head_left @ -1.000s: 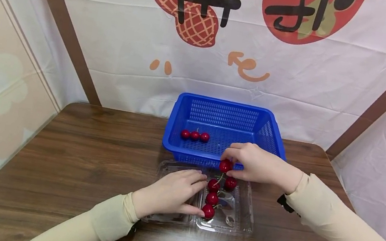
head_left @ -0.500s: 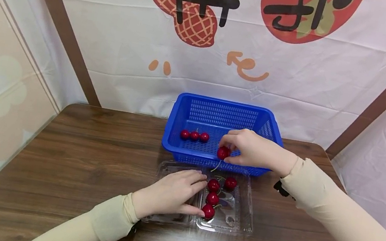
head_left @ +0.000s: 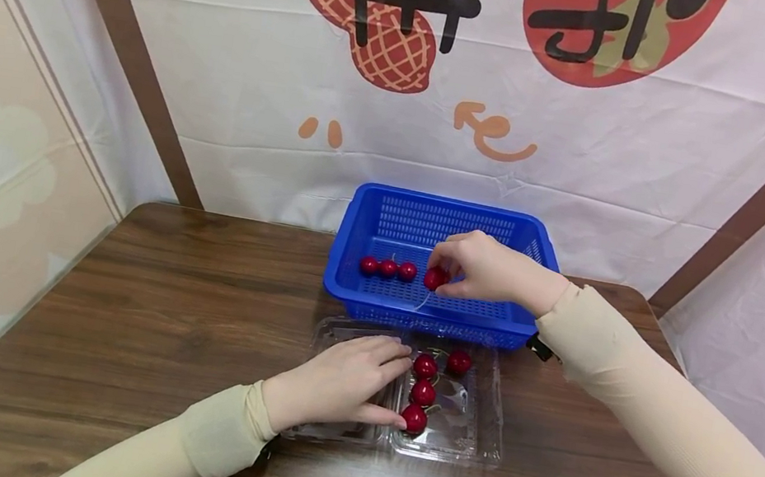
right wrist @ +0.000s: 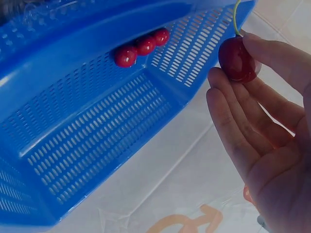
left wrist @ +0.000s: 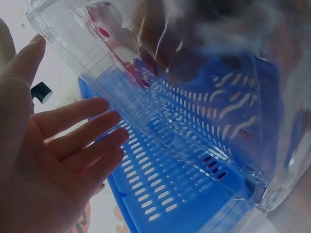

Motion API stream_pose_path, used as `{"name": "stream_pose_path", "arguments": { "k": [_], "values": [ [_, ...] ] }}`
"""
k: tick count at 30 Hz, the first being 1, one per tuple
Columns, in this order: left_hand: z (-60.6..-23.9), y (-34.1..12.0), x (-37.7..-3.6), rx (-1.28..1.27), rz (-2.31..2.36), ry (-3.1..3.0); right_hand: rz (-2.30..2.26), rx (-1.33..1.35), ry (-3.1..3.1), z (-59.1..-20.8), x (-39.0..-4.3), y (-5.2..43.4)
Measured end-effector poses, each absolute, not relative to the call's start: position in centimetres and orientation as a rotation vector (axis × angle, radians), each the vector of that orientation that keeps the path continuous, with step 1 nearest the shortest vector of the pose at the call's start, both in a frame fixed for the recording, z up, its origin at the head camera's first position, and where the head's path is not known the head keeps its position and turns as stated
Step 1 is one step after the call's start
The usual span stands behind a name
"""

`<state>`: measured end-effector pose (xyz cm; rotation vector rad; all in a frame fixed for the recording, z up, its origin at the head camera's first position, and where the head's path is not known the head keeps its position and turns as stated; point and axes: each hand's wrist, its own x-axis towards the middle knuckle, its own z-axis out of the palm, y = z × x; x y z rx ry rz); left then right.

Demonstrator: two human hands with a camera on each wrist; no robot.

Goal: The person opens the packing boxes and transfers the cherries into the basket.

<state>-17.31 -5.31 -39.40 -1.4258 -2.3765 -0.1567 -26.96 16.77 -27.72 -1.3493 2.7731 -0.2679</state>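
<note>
My right hand pinches a dark red cherry between thumb and fingers, its green stem sticking out. In the head view it is over the blue basket, right of three cherries lined up on the basket floor. My left hand rests with extended fingers over the left half of a clear plastic clamshell box; its thumb tip is at the nearest cherry. Inside the box's right half, three cherries form a column, and another cherry sits at the upper right.
The basket stands at the back of a brown wooden table, just behind the clear box. Behind the table hangs a white printed cloth, with more cloth at both sides.
My right hand has carried the cherry from above the clear box, over the basket's front rim, to beside the row of cherries. My left hand has stayed in place.
</note>
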Motion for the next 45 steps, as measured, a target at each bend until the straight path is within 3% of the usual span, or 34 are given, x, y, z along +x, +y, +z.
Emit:
{"name": "stream_pose_path", "arguments": {
  "k": [45],
  "values": [
    [-39.4,-5.6,-17.4,-1.446,-0.142,-2.408,-0.341,-0.870,2.804,-30.1,-35.4,14.6]
  ]
}}
